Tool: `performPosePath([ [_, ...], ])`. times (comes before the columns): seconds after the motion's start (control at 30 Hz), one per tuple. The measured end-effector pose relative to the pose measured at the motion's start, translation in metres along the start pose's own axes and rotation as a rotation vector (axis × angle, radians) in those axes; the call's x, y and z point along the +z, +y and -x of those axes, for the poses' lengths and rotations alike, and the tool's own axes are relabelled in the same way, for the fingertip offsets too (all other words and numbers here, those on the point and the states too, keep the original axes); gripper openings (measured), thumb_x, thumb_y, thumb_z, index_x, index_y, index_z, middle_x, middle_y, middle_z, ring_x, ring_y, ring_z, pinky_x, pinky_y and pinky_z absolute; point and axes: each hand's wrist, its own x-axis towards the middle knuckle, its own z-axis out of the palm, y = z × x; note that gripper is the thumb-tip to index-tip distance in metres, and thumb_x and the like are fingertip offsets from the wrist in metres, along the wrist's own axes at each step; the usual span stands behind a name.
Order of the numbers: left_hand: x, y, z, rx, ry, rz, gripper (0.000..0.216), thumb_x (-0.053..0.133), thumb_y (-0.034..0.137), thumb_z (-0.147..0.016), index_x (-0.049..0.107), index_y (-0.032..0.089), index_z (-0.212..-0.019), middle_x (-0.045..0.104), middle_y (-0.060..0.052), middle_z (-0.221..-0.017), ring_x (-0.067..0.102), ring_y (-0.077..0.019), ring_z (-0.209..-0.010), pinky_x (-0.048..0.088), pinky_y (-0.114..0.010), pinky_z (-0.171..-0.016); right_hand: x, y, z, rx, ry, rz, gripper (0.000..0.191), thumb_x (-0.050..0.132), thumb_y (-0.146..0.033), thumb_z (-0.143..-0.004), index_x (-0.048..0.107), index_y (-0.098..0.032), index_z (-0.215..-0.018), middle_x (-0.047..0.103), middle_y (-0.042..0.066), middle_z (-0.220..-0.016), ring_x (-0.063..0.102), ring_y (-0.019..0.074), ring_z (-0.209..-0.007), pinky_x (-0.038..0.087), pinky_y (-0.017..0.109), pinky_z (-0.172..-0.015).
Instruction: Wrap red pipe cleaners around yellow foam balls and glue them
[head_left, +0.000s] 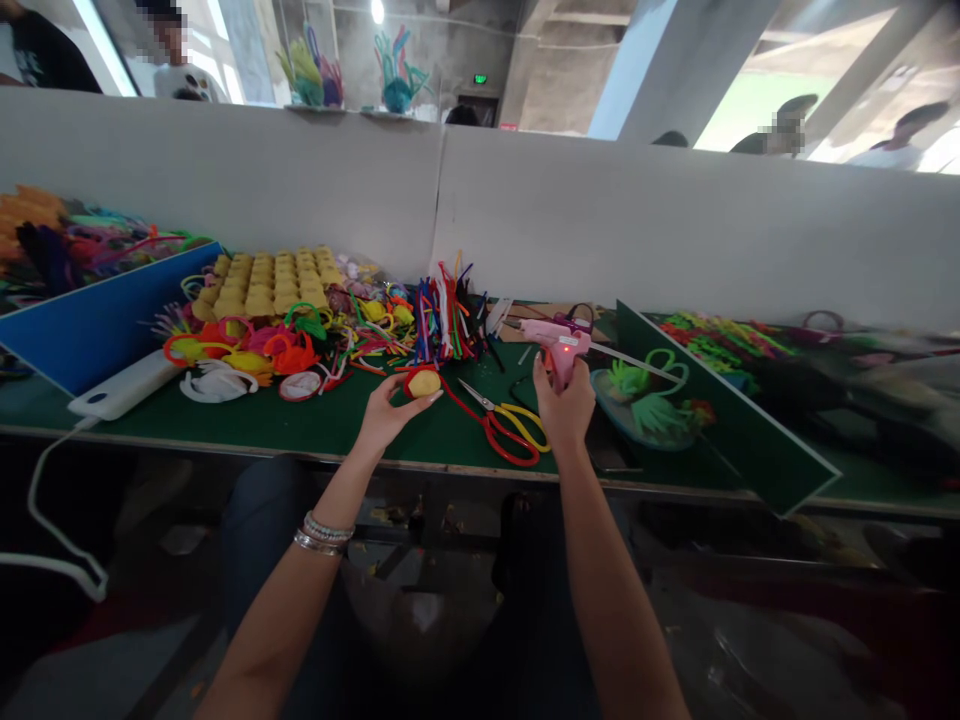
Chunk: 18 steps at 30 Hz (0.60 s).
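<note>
Between the thumb and fingers of my left hand (pixel 390 412) is a small yellow cup-shaped piece (pixel 425 384) with a red pipe cleaner (pixel 461 400) around its edge; one end trails off to the right. My right hand (pixel 564 405) is wrapped round the handle of a pink hot glue gun (pixel 556 338). Its nozzle points left and a small red light glows on its side. A glue stick (pixel 626 362) sticks out of its back. On the table between my hands lie scissors (pixel 514 425) with one red and one yellow handle, blades partly apart.
A yellow egg tray (pixel 270 283) stands at the back left above colourful pipe-cleaner pieces (pixel 247 355). A bundle of pipe cleaners (pixel 448 318) stands behind my hands. A white power strip (pixel 127 385) lies left. A clear dish with green pieces (pixel 652 425) sits right, beside a green divider (pixel 739 430).
</note>
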Motion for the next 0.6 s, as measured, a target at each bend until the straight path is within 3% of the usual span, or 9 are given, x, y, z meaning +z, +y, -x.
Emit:
performPosePath([
  [0.3,0.0005,0.0005,0.0006,0.004,0.018,-0.028,0.047,0.079,0.036,-0.052,0.061,0.014,-0.089,0.067,-0.008,-0.093,0.062,-0.0203,-0.090,0.044,-0.037,-0.090,0.0013,-0.0002,0.0029,-0.043,-0.001,-0.013,0.056,0.061,-0.062,-0.066,0.055,-0.015,-0.097,0.054,0.000,-0.064,0.052,0.0166,-0.057,0.041,0.030,-0.059],
  [0.6,0.0007,-0.0002,0.0007,0.019,0.019,-0.064,0.050,0.077,0.039,-0.054,0.060,0.016,-0.095,0.067,-0.006,-0.095,0.061,-0.0195,-0.093,0.043,-0.036,-0.091,0.0083,0.0018,0.0094,-0.218,-0.018,0.049,0.050,0.055,-0.053,-0.075,0.052,-0.014,-0.105,0.062,0.005,-0.075,0.059,0.0198,-0.067,0.048,0.033,-0.064],
])
